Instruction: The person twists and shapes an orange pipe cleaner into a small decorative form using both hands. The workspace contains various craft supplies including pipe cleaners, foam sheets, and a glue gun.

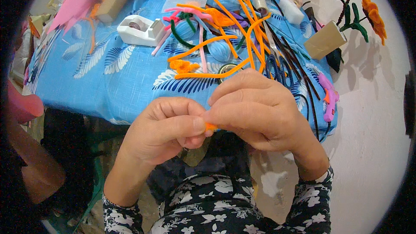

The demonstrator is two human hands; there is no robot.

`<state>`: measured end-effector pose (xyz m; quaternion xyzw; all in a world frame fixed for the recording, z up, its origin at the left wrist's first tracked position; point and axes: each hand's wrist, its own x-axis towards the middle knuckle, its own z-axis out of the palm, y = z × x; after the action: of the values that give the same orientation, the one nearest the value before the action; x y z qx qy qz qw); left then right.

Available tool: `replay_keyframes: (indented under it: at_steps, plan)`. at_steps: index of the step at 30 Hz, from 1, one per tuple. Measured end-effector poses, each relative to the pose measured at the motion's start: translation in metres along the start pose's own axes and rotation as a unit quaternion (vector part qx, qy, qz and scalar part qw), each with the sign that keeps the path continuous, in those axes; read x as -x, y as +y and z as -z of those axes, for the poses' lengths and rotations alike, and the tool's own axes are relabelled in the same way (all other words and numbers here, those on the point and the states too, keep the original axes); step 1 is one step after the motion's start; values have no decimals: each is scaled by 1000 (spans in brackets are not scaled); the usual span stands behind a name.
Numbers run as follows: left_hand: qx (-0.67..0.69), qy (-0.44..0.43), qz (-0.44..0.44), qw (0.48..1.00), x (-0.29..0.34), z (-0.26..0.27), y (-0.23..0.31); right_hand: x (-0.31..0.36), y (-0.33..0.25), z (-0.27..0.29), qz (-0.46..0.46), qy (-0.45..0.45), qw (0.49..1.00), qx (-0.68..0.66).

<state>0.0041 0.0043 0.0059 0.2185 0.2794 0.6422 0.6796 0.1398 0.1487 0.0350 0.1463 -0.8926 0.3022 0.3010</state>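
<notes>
In front of my body, just off the table's near edge, both hands meet fingertip to fingertip. My left hand (162, 128) pinches a small fuzzy orange pipe cleaner piece (210, 126) between thumb and fingers. From the other side, my right hand (260, 110) grips the same piece, its fingers covering most of it. Beyond the hands lie long orange pipe cleaners (203, 47) in a loose heap, with pink, green and dark ones among them. A small shaped orange piece (184, 66) rests nearest my left hand. Dark-handled scissors (279, 69) lie past my right hand.
A white tape dispenser (141, 31) and blue yarn balls (219, 51) stand on the blue patterned tablecloth (82, 91). At the right edge are a pink glue gun (330, 97) and an orange flower (374, 17) near a tan block (325, 40). Another person's arm (39, 169) shows at left.
</notes>
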Motion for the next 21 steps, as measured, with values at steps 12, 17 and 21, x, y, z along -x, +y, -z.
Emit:
replay_keyframes:
  at_steps: [12, 17, 21]
  plan:
    - [-9, -4, -3, 1000, -1, 0, -1, 1, -1, -2, 7, 9, 1000, 5]
    - [-42, 12, -25, 999, -1, 1, -1, 0, -2, -3, 4, 5, 1000, 18]
    - [-113, 45, -50, 991, 0, -1, -1, -1, -4, -4, -24, 12, 999, 18]
